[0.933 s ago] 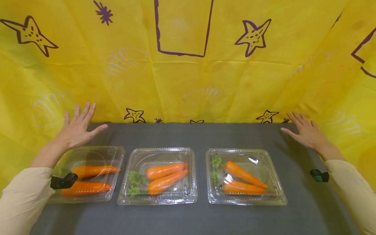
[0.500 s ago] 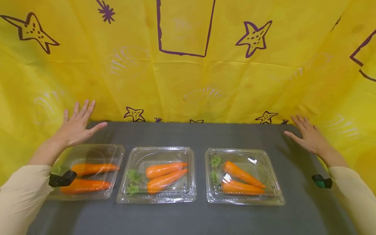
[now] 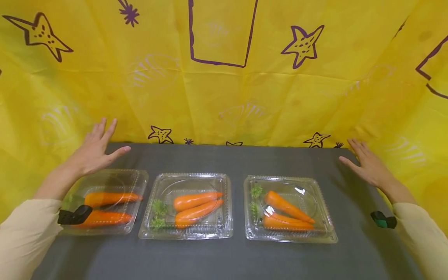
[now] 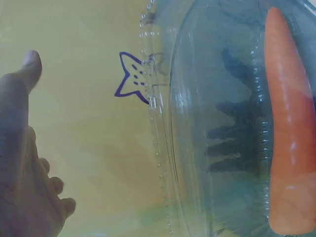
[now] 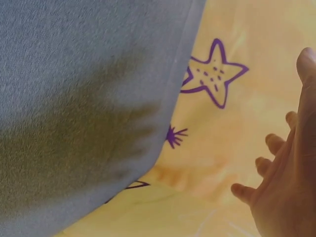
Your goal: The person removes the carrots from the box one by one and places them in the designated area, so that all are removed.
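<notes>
Flanking the middle carrot clamshell (image 3: 186,206), both hands hover flat-fingered and empty: left hand (image 3: 91,152) above the leftmost clamshell's (image 3: 105,202) far edge, right hand (image 3: 367,165) beyond the rightmost clamshell (image 3: 289,209).

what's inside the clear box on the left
Inside the left clear box, two carrots lie side by side. The left sleeve and its black clip cover their leafy ends.

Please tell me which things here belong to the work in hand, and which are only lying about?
In hand:
left hand, open, beside the left carrot box
right hand, open

Lying about:
middle carrot box
right carrot box
yellow starfish cloth
</notes>
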Demonstrator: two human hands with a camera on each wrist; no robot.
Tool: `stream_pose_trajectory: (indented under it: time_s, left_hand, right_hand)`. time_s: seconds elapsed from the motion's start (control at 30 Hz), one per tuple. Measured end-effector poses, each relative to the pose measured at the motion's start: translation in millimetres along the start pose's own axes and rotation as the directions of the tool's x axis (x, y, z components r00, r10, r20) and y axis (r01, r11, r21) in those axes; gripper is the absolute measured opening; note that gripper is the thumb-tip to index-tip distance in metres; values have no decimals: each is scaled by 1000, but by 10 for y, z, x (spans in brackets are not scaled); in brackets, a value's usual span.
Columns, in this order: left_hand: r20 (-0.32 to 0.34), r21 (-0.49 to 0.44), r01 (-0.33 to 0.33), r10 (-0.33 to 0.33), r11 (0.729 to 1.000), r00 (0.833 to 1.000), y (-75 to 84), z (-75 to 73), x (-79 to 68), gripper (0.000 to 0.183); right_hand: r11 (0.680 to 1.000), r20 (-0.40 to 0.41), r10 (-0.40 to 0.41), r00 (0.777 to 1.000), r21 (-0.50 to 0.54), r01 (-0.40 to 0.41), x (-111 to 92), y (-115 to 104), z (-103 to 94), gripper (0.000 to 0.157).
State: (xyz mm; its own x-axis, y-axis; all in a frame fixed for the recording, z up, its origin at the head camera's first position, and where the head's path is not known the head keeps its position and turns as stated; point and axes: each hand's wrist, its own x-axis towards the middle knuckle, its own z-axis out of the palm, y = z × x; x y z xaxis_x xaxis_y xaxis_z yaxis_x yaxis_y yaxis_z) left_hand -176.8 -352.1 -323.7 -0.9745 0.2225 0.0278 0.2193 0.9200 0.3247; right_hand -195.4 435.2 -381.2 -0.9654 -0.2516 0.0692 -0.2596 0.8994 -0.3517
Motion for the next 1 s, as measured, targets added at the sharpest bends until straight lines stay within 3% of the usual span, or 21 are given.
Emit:
stream_pose_trajectory:
  time_s: [0.4, 0.57, 1.0]
  left_hand:
    - [-16, -27, -35, 35, 999, 999, 165, -41, -36, 90]
    - [-22, -28, -56, 55, 998, 998, 266, -45, -52, 89]
    - [-64, -129, -64, 56, 990, 996, 579, 53, -152, 94]
  right_hand:
    - [998, 25, -4, 1000, 70, 2, -78, -166, -60, 75]
    - [989, -14, -36, 999, 144, 37, -135, -224, -84, 70]
    - [975, -98, -92, 991, 193, 110, -308, -447, 33, 68]
